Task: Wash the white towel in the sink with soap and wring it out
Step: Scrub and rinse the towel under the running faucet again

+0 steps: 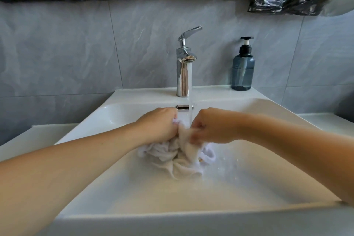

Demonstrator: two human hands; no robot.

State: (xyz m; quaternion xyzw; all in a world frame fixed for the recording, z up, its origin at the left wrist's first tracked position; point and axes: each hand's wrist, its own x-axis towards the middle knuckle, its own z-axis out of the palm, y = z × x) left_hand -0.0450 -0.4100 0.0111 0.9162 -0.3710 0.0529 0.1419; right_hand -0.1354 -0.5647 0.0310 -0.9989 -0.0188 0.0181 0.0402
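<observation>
Down in the sink, under the running tap: white towel, bunched and soaked. Left hand curled tight round one wad, right hand pinching the other, stream falling between them. Soft stuff, limp, likely heavy with water and prone to slipping once soapy. Best gripped in thick gathered handfuls near the middle, not by loose edges. Soap bottle upright on the back ledge, well clear of both hands.
</observation>
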